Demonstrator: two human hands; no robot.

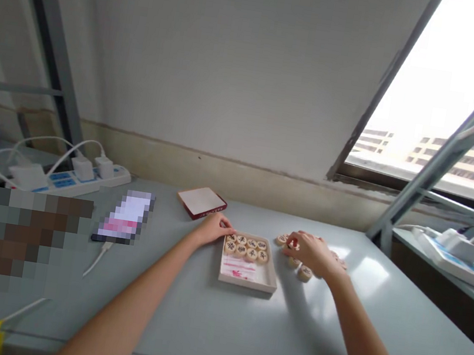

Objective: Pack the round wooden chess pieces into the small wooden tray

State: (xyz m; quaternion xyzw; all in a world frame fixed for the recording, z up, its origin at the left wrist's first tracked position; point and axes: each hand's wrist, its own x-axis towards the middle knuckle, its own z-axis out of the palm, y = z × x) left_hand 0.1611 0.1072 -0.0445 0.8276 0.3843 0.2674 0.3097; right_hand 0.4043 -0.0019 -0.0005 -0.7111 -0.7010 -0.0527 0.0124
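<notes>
A shallow white box (269, 277) sits on the grey table, with two rows of round wooden xiangqi pieces (251, 255) in its far part. Pink and white paper (239, 268) shows on the bare part of its bottom. My left hand (212, 229) grips the box at its far left corner, thumb and fingers closed at the rim. To the right of the box, my right hand (309, 252) is over a group of loose xiangqi pieces (305, 274), its thumb and forefinger pinched at one piece. The palm hides part of that group.
A dark red box lid (203, 202) lies behind my left hand. On the left are a phone (127, 214) with a cable and a power strip (85, 181) with chargers. Another power strip (461, 255) stands at the right, beyond a metal post (418, 187).
</notes>
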